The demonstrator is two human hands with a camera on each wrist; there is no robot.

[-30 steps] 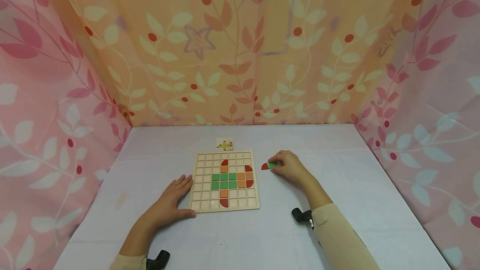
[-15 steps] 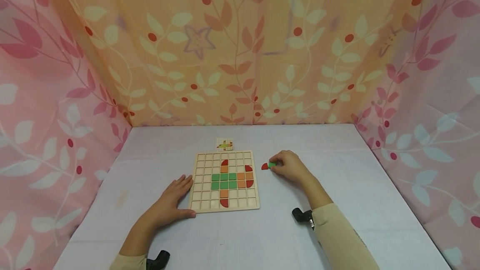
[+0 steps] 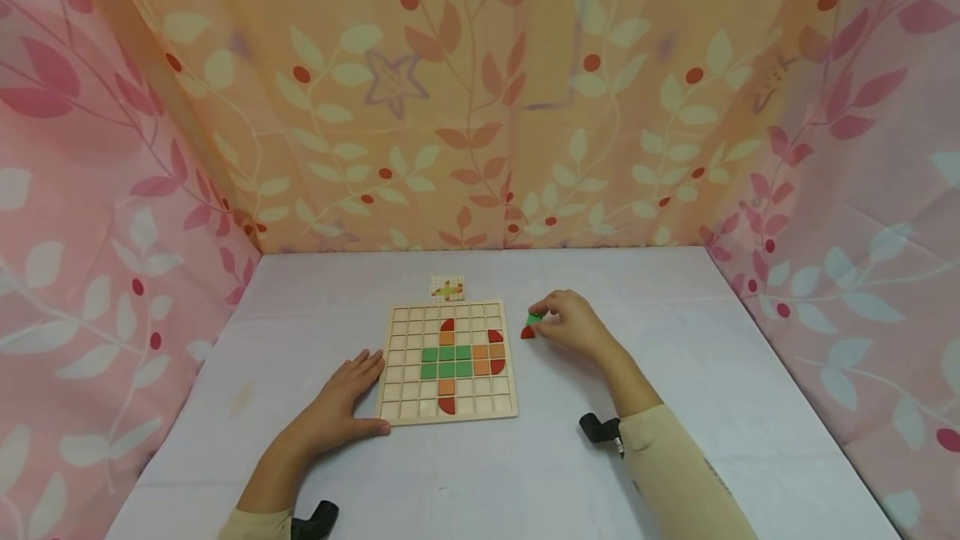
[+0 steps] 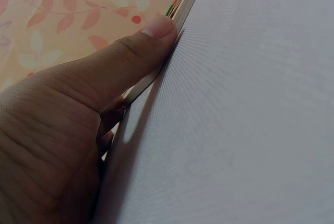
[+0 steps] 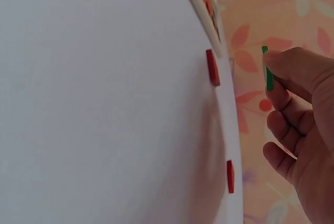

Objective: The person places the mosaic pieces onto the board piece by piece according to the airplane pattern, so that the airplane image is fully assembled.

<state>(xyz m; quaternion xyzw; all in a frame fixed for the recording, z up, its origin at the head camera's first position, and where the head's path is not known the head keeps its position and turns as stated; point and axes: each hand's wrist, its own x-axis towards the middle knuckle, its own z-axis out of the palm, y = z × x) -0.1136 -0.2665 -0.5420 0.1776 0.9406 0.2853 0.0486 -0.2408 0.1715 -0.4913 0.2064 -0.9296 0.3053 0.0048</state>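
My right hand [image 3: 574, 324] pinches a thin green square tile [image 5: 268, 70] between thumb and forefinger. In the right wrist view the tile is seen edge-on, raised off the table, the other fingers loosely bent. A red rounded tile [image 3: 528, 332] lies just below it, right of the wooden grid board [image 3: 405, 420]. Green tiles [image 3: 447, 361], orange tiles [image 3: 489, 359] and red rounded tiles [image 3: 447, 406] fill several board cells. My left hand [image 3: 341, 407] rests with extended fingers along the board's left edge, its thumb [image 4: 151, 31] touching the near-left corner.
A small card [image 3: 447, 288] with a coloured grid picture lies behind the board. In the right wrist view, another red tile [image 5: 230, 177] lies on the white table [image 3: 480, 482]. Patterned cloth [image 3: 480, 107] hangs around the back and sides.
My right hand has lifted the green tile from beside the red one and moved slightly away and up. The left hand and the board stay in place.
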